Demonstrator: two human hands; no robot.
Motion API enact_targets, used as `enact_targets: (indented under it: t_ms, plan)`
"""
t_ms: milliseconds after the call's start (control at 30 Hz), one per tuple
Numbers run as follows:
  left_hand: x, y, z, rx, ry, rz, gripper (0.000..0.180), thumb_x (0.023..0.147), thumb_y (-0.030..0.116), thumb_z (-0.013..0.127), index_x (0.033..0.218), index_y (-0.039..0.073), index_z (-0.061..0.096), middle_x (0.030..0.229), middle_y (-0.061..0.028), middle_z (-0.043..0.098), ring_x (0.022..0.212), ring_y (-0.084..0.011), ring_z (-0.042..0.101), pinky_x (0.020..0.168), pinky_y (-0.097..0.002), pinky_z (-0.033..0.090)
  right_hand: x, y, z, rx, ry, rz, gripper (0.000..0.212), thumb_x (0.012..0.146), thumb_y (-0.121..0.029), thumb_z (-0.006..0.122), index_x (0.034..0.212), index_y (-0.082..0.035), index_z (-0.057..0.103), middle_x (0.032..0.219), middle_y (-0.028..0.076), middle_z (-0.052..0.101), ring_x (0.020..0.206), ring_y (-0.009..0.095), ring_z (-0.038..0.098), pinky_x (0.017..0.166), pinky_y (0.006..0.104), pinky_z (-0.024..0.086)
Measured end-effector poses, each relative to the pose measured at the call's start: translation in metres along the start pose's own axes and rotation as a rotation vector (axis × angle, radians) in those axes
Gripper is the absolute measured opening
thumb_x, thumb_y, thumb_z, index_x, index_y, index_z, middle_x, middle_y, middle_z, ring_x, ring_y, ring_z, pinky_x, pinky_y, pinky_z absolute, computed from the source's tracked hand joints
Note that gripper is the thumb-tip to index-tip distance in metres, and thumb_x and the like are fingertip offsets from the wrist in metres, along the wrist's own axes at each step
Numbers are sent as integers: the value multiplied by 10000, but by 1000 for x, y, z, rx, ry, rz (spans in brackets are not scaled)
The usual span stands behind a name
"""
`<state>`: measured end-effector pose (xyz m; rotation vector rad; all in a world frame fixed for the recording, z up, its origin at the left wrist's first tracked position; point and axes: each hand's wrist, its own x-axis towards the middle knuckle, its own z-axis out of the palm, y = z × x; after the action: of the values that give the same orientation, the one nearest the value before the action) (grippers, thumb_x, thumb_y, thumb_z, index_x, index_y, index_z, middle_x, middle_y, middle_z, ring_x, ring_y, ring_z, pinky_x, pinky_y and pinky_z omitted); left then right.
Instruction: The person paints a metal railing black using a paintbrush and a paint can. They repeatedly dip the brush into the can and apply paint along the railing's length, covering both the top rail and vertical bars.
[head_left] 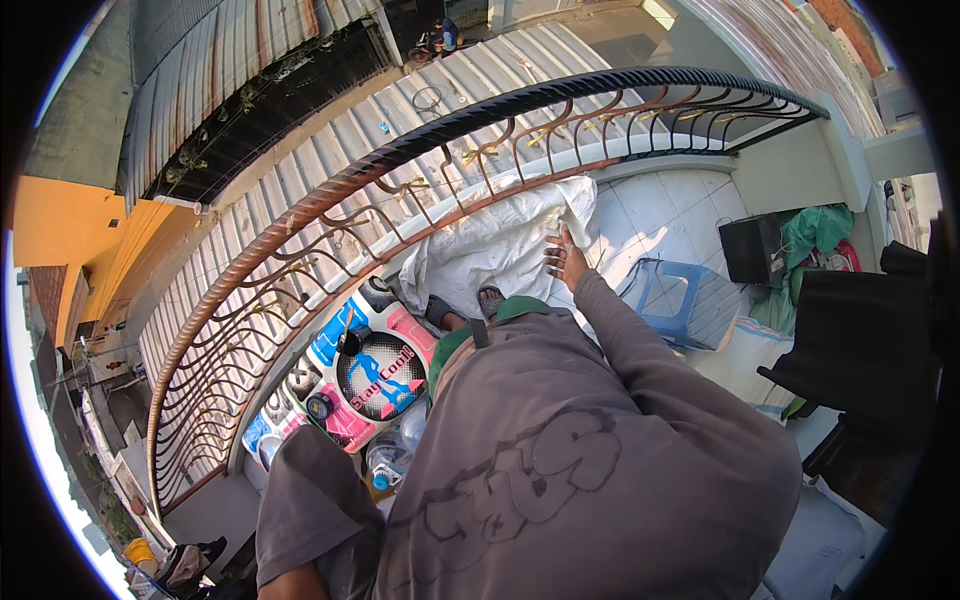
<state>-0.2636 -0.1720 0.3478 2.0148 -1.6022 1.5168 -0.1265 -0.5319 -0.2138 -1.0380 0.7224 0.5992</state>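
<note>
Balcony: a tiled floor (625, 215) inside a curved metal railing (420, 130), high above a corrugated roof (400, 110); the rail's shape presumably follows the balcony edge and guards the drop.
White cloth: crumpled on the floor along the foot of the railing, ahead of the person's feet; the low ledge (480, 195) there probably keeps it from spreading outward.
Right hand: the right hand (567, 258) reaches out at the cloth's (480, 240) right end, fingers apart, clamped on nothing visible; whether the fingertips touch the fabric, I cannot tell. The long reach likely lets the body stay back from the rail.
Left hand: out of the picture, so I cannot tell its state; only a bent arm shows at the lower left.
Sandals: the sandals (490, 298) stand close to the cloth's near edge, perhaps for balance while leaning.
Colourful panel: the blue, pink and white panel (402, 330) sits against the railing's left side, seemingly to leave walking room.
Bottle: a clear bottle (388, 462) with a blue cap lies beside the panel, apparently tucked aside.
Blue stool: the blue stool (690, 293) is right of the forearm, near a black box (750, 250) and green bag (818, 235), perhaps gathered there for storage.
</note>
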Motion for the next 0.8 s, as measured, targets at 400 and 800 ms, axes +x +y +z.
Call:
enact_targets:
  t_ms: [400, 800]
  plan:
    - [12, -12, 21, -77, -31, 61, 583, 995, 581, 465, 1439, 208, 528, 1322, 10, 565, 1254, -204, 489, 1070, -487, 314, -20, -40, -6, 565, -872, 53, 1143, 572, -992, 546, 1219, -57, 660, 1064, 78, 660, 1057, 295, 612, 742, 359, 554]
    - [11, -8, 5, -21, -42, 59, 602, 975, 622, 478, 1447, 251, 522, 1221, 41, 592, 1178, -178, 523, 1043, -500, 316, -3, -38, 53, 133, -756, 95, 1119, 711, -917, 549, 1468, -96, 487, 1085, 41, 681, 1057, 214, 653, 793, 345, 560]
